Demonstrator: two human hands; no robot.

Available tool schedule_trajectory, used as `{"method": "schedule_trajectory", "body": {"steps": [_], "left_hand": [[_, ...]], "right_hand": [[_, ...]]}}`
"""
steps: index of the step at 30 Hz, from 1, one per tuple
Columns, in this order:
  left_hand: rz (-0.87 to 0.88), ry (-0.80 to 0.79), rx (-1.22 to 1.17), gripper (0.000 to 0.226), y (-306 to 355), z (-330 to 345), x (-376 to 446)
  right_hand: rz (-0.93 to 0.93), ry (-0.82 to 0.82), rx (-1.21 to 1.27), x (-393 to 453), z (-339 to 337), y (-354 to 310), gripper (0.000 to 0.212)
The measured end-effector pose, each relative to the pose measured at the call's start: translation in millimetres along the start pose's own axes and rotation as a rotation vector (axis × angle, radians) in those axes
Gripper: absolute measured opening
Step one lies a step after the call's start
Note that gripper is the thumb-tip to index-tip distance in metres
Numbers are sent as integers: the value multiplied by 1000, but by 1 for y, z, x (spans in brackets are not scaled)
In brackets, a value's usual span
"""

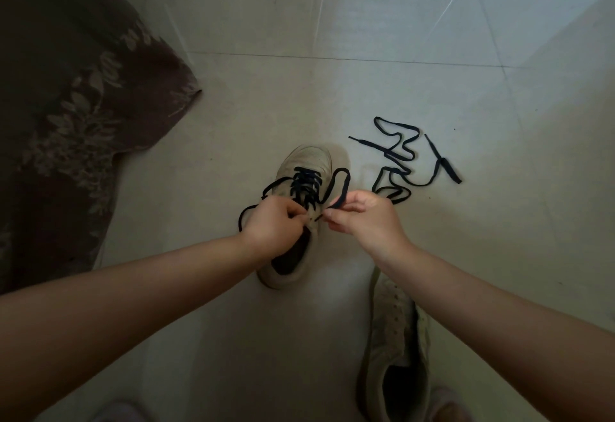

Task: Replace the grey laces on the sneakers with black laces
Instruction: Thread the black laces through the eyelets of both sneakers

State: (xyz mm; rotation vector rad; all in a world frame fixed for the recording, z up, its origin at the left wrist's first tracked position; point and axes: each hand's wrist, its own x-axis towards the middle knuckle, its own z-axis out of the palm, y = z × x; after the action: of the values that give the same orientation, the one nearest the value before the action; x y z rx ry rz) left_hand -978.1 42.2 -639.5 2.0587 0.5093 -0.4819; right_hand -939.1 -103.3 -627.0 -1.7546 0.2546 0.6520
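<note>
A pale sneaker (309, 158) stands on the tiled floor, toe pointing away, with a black lace (307, 185) crossed through most of its eyelets. My left hand (271, 225) pinches the sneaker's upper edge by a top eyelet. My right hand (362, 213) pinches the lace's right end, its tip at that eyelet; the lace loops up behind. The lace's other end trails off to the left. A second pale sneaker (396, 338) with bare eyelets lies near my right forearm. A second black lace (404, 155) lies loose on the floor, right of the first sneaker.
A dark floral cloth (66, 115) hangs down over the floor on the left. Pale floor tiles (332, 89) stretch ahead and to the right. Two pinkish shapes, perhaps slippers (446, 401), show at the bottom edge.
</note>
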Motion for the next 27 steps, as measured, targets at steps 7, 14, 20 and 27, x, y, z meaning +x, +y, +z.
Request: {"method": "schedule_trajectory", "body": {"steps": [7, 14, 20, 27], "left_hand": [[-115, -29, -204, 19, 2, 0, -1], [-182, -12, -315, 20, 9, 7, -2], [-218, -29, -343, 22, 14, 6, -6], [-239, -20, -397, 21, 18, 8, -9]], "right_hand": [[-67, 54, -179, 3, 3, 8, 10], [-108, 99, -176, 5, 3, 7, 8], [-142, 120, -174, 3, 4, 13, 8], [-253, 126, -249, 1, 4, 14, 10]]}}
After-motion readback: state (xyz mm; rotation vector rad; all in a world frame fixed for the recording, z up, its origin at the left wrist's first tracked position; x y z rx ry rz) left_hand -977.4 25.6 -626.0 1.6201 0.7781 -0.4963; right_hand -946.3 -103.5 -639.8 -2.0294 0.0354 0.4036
